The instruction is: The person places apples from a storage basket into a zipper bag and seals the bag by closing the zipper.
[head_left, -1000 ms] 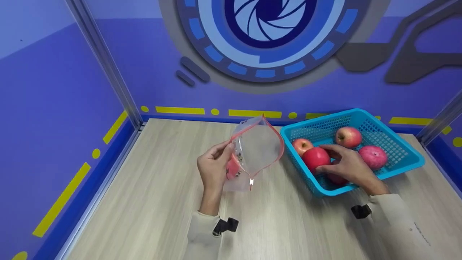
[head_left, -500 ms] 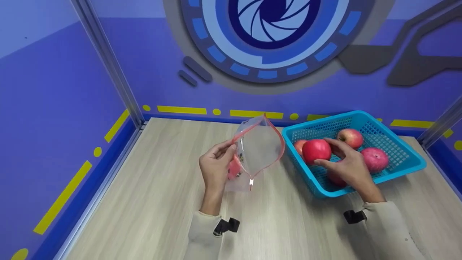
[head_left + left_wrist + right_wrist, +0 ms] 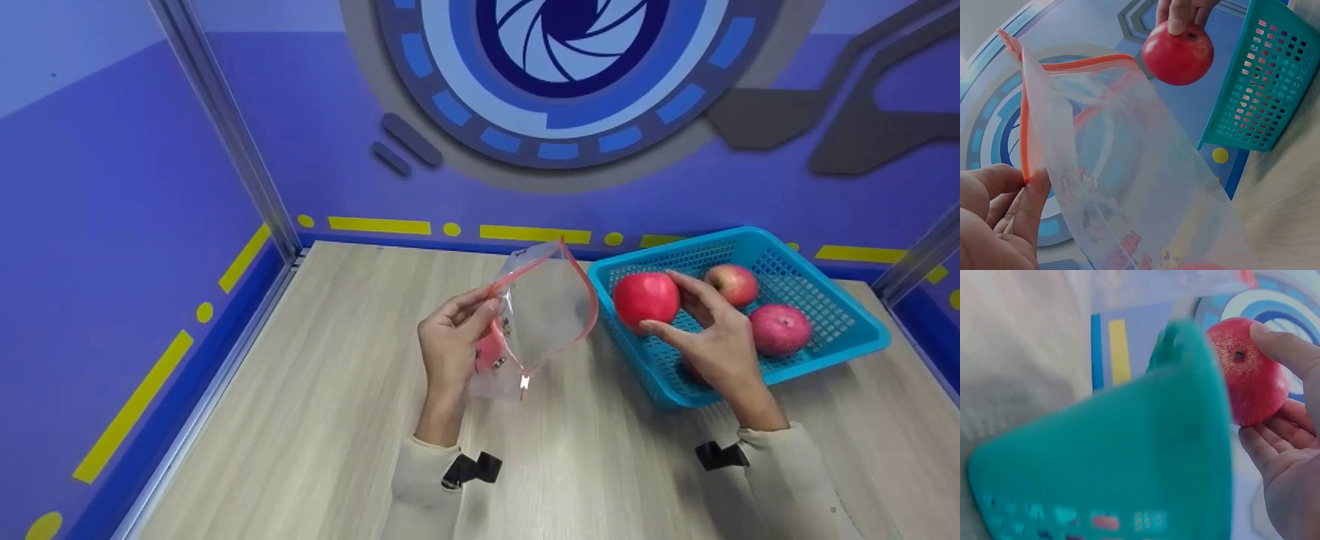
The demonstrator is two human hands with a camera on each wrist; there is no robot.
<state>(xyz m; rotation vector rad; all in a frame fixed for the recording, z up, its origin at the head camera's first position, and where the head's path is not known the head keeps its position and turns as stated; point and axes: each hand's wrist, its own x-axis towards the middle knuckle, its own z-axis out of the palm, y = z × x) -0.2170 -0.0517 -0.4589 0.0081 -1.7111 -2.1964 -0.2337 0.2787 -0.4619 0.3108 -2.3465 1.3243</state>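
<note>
My left hand (image 3: 454, 337) pinches the red zip edge of a clear plastic zip bag (image 3: 547, 307), whose mouth gapes toward the right. The bag's side carries cartoon prints; a red patch shows low in it, and I cannot tell whether that is print or contents. In my right hand (image 3: 716, 337) is a red apple (image 3: 645, 300), held between thumb and fingers above the left side of a turquoise basket (image 3: 1264, 90). The left wrist view shows this apple (image 3: 1178, 55) close to the bag's mouth but apart from it.
Inside the basket lie a yellowish-red apple (image 3: 733, 285) and a pink-red fruit (image 3: 780, 330); the right hand hides part of the contents. A wooden tabletop (image 3: 337, 420) carries everything. Printed blue panels (image 3: 315, 135) stand behind and at left, with a metal post (image 3: 225, 127) in the corner.
My right hand has lifted the red apple up from the other fruit and moved it slightly left toward the bag. The left hand and bag have barely shifted.
</note>
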